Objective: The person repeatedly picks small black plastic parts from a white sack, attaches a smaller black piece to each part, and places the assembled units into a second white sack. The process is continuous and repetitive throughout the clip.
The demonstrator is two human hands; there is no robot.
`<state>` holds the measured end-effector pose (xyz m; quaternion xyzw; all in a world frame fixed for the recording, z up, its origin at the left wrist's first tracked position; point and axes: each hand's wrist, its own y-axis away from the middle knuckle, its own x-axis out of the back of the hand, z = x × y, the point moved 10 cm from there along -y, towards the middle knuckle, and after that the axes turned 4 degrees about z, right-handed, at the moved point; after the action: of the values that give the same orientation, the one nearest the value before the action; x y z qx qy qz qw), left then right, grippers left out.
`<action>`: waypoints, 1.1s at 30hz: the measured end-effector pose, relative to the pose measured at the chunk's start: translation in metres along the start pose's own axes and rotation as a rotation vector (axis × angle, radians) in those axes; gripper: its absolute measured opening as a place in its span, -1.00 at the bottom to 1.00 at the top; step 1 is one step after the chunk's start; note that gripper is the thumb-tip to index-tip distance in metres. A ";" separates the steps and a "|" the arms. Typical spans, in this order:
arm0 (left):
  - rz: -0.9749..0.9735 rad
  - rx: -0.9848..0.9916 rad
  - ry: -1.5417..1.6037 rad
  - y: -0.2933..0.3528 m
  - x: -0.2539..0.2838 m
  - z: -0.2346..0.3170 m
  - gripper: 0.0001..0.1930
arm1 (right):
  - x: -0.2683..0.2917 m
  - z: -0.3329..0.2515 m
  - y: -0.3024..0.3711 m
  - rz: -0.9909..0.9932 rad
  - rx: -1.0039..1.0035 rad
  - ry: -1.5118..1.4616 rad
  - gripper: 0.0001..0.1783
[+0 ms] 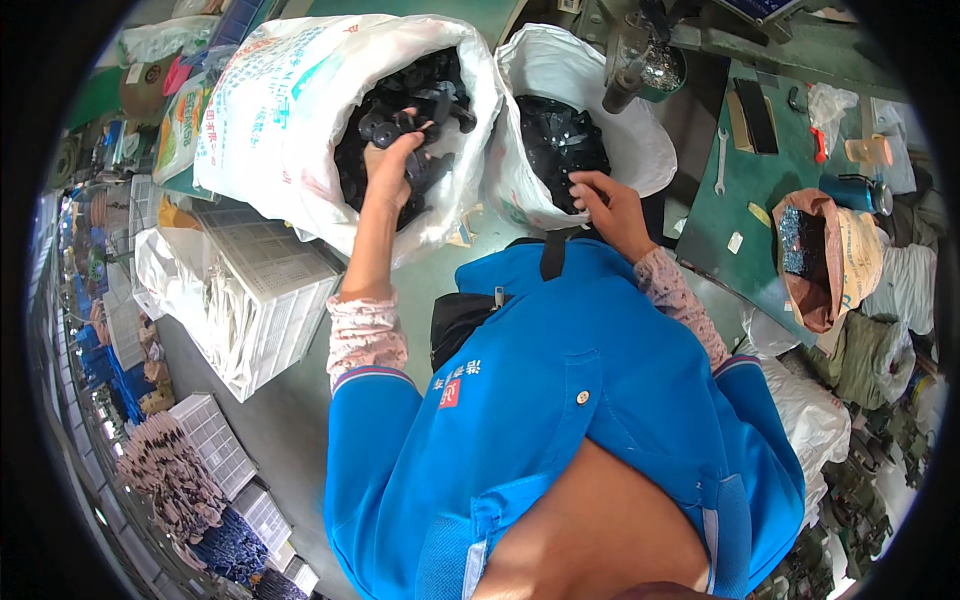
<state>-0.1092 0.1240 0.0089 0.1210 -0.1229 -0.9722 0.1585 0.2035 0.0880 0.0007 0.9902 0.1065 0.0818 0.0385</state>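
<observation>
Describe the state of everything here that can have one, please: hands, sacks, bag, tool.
Left hand: grip closed on black parts.
Right hand: partly curled; whether its grip holds anything, I cannot tell.
Larger white sack: open, black pieces inside.
Smaller white sack: open, partly filled.
Brown paper bag: open.
Wrench: lying on the green tabletop.

Big bag (235, 150) and small bag (640, 150) are blocking sideways reach | counter (700, 228): near-left corner is leaving room | wrench (721, 162) is crowding left edge
</observation>
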 end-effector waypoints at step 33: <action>-0.587 0.523 0.521 0.084 -0.212 -0.042 -0.69 | 0.066 -0.152 0.025 0.365 0.911 0.535 -0.55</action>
<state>0.1205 0.1096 0.0348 0.4266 -0.2802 -0.8495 -0.1335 0.2462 0.0865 0.1632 0.8540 -0.0363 0.2812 -0.4363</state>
